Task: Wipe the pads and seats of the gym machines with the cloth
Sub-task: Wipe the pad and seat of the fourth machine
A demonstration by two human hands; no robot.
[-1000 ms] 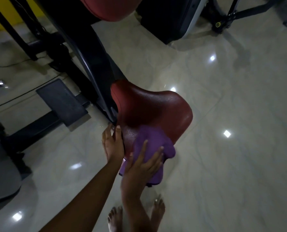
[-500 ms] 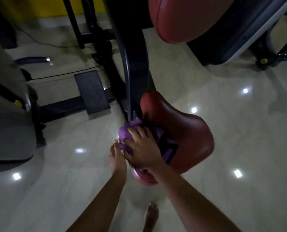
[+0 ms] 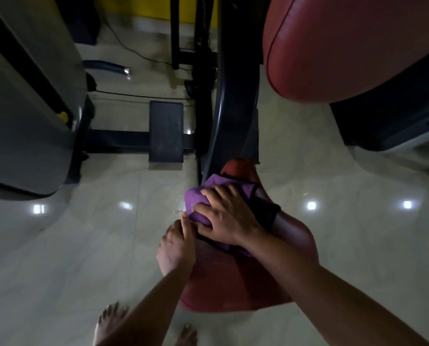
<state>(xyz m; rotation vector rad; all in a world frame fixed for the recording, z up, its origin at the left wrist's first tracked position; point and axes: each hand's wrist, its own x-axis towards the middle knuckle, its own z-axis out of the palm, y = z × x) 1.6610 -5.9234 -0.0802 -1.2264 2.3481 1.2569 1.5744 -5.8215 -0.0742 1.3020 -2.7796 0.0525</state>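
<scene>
Pale glossy floor tiles (image 3: 333, 221) with lamp reflections; strip of yellow wall (image 3: 158, 11) at the far end. Grey machine housing (image 3: 21, 96) at left, black footplate (image 3: 166, 131) on a low crossbar, black frame post (image 3: 231, 108) rising through the middle. Red back pad (image 3: 333, 46), upper right, well apart from both hands, no cloth on it. Red seat (image 3: 233, 283), low centre, narrow end against the post, broad end nearest the viewer. Purple cloth (image 3: 196, 198): bunched into a wad on the seat's narrow end, just beside the post, spilling over the left edge. Right hand (image 3: 228, 216): on top of the wad, fingers bent over it and gripping, pressing it onto the seat. Left hand (image 3: 177, 243): at the seat's left rim, fingertips touching the cloth's near edge; pinching or merely steadying, cannot tell. Bare feet (image 3: 108, 320) on the floor below. Step in hand, by judgement: wiping the seat, narrow end and left side under work, broad near part uncovered. Next move, by judgement: drawing the wad back along the seat toward the broad end under even pressure, firm grip needed against unrolling or slipping off the rim; afterwards a reach up and right, past the post, to the back pad.
</scene>
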